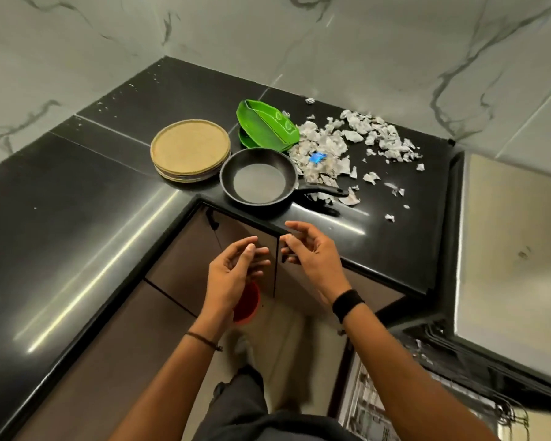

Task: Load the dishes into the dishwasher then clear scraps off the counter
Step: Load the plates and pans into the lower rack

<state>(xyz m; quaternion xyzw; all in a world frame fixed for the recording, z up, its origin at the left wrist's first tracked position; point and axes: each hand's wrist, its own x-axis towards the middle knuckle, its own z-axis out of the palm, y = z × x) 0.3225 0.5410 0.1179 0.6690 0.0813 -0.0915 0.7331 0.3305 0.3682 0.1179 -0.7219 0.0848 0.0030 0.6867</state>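
- Found left hand [236,268] and right hand [312,253] raised side by side over the near counter edge, palms turned inward, fingers loosely curled and apart, gripping nothing; judged poised for a first pick-up.
- Logged dishes untouched on glossy black stone counter [77,202], grouped by the inner corner, probably gathered there for loading.
- Noted stack of flat round tan plates [190,148] at left of the group: matte, grainy, rims aligned.
- Noted glossy green leaf-shaped plates [268,125] farther back, apparently two, tilted one on the other.
- Noted small black non-stick frying pan [258,178] nearest the hands: grey base, handle pointed right and lying over some scraps.
- Recorded crumpled grey-white torn paper scraps [347,144] spread to the right, with one blue bit [317,158] among them; light and ragged, judged likely to scatter.
- Saw open dishwasher with wire rack [372,405] at near right, below counter level; could not make out any dish loaded.
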